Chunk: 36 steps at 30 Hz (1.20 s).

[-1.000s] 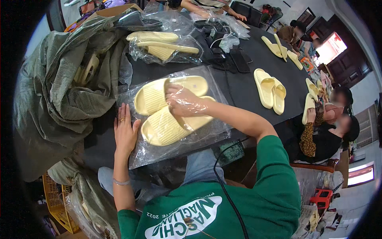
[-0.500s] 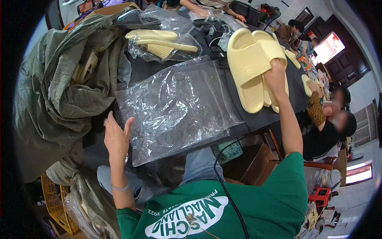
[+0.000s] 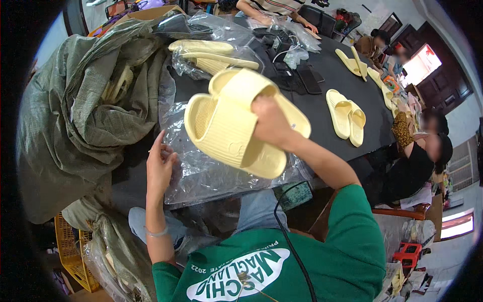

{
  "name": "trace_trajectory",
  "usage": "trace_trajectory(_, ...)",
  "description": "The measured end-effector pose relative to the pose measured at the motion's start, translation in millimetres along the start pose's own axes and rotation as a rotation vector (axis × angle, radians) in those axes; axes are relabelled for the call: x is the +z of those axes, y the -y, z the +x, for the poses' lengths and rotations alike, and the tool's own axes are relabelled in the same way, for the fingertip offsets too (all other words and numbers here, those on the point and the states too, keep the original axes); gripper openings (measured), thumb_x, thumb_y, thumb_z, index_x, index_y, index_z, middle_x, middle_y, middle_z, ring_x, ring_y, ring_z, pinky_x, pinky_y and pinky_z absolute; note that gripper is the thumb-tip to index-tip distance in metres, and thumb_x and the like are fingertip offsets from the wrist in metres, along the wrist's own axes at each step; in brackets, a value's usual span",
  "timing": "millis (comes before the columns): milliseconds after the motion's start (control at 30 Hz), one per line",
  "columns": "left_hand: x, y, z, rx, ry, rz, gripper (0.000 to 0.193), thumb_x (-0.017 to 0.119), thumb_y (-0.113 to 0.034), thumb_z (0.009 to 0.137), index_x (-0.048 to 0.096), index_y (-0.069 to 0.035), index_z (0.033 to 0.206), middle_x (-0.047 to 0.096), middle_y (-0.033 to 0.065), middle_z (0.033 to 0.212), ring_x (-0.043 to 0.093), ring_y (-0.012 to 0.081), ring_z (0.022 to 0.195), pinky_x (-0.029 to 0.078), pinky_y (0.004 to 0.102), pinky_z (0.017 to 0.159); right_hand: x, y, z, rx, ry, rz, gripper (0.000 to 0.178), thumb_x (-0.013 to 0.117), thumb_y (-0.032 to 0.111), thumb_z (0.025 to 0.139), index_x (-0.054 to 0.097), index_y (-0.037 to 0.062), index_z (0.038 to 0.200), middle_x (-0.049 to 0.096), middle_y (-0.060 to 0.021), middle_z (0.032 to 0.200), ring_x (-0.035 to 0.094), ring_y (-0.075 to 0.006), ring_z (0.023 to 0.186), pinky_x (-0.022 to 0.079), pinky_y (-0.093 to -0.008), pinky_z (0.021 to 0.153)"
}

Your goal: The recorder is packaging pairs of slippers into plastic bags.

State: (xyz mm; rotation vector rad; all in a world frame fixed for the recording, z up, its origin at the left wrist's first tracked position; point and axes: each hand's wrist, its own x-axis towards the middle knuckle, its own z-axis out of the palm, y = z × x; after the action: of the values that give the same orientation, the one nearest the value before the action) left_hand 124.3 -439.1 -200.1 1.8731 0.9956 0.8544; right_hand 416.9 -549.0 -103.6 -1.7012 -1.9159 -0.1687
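A pair of pale yellow slide sandals hangs in my right hand, whose fingers close over the straps, partly hidden inside the foot openings. Below them a clear plastic bag lies flat on the dark table, largely covered from sight by the sandals. My left hand is at the bag's left edge with fingers slightly bent and apart, holding nothing. Whether its fingertips touch the bag, I cannot tell.
A grey-green woven sack with sandals inside bulges at the left. Bagged yellow sandals lie at the back. Another yellow pair rests on the right, near a black phone. Co-workers sit along the far and right sides.
My right hand has carried the sandals left from the table's right side to over the plastic bag, uncovering another pair there. My left hand has shifted slightly right, its fingers more bent.
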Motion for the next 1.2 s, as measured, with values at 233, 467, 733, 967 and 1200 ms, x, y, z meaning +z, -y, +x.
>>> trace_trajectory(233,-28,-26,-12,-0.266,0.126,-0.169,0.071,0.065,-0.015,0.087,0.027,-0.005,0.145,0.052,0.0119,0.116,0.056,0.0112,0.078,0.048,0.0247,0.066,80,-22,-20,0.234,0.421,-0.131,0.021,0.063,0.02,0.073,0.069,0.0043,0.086,0.06,-0.0164,0.096,0.053,-0.033,0.1,0.039,-0.0472,0.086)
trace_trajectory(467,-51,-54,-67,-0.199,0.072,-0.24,0.07,0.063,-0.029,0.089,0.028,-0.001,0.142,0.05,0.0136,0.112,0.056,0.012,0.074,0.048,0.0261,0.059,82,-44,-29,0.136,0.099,0.143,0.018,0.055,0.006,0.072,0.064,-0.0028,0.086,0.062,-0.0192,0.087,0.056,-0.0375,0.085,0.043,-0.0473,0.076)
trace_trajectory(733,-18,-64,-104,-0.254,-0.081,0.105,0.067,0.068,-0.016,0.083,0.036,-0.004,0.14,0.052,0.0107,0.08,0.053,0.0223,0.069,0.045,0.0308,0.068,36,-24,24,0.268,0.089,0.469,0.02,0.05,0.001,0.083,0.063,-0.0045,0.098,0.066,-0.0158,0.087,0.062,-0.0268,0.081,0.047,-0.0339,0.074)
trace_trajectory(967,-24,-66,-92,0.147,-0.424,0.327,0.066,0.069,0.005,0.074,0.047,-0.009,0.134,0.05,0.0112,0.115,0.051,0.0202,0.093,0.045,0.0297,0.077,49,1,74,0.288,0.326,0.886,0.026,0.056,0.018,0.09,0.065,-0.0042,0.1,0.066,-0.003,0.083,0.058,-0.0097,0.076,0.046,-0.0303,0.069)
trace_trajectory(1200,-35,-41,-87,0.434,-0.094,0.254,0.014,0.069,-0.004,0.068,0.063,-0.008,0.081,0.065,0.0019,0.089,0.06,0.0219,0.086,0.047,0.033,0.072,82,4,105,0.28,0.615,0.798,0.029,0.055,0.022,0.091,0.065,-0.003,0.102,0.067,-0.003,0.087,0.058,-0.0085,0.077,0.046,-0.0268,0.069)
